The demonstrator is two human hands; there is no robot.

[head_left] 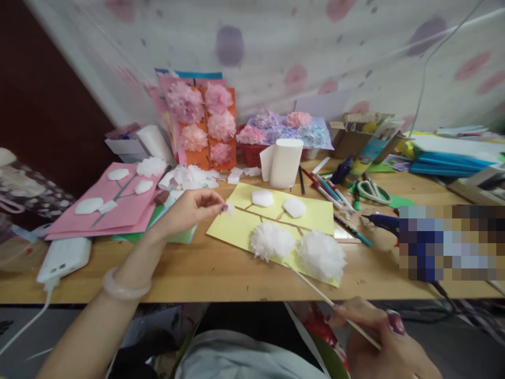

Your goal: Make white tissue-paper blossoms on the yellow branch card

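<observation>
On the brown wooden worktop (177, 279), a rectangular yellow card (232, 225) is bearing fluffy white paper pompoms (273, 240), the right hand (389, 337) gripping a slender pale stick (311, 286), the left hand (189, 209) pinching a filmy white scrap (229, 209), apparently adding petals, calling for precise placing.

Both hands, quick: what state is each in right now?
Left hand: closed, pinching a small, thin, white, papery piece.
Right hand: closed around a thin, pale, wooden-looking stick.

Craft workspace, wooden desk (189, 279), glue gun (386, 223), markers (328, 188)
</observation>
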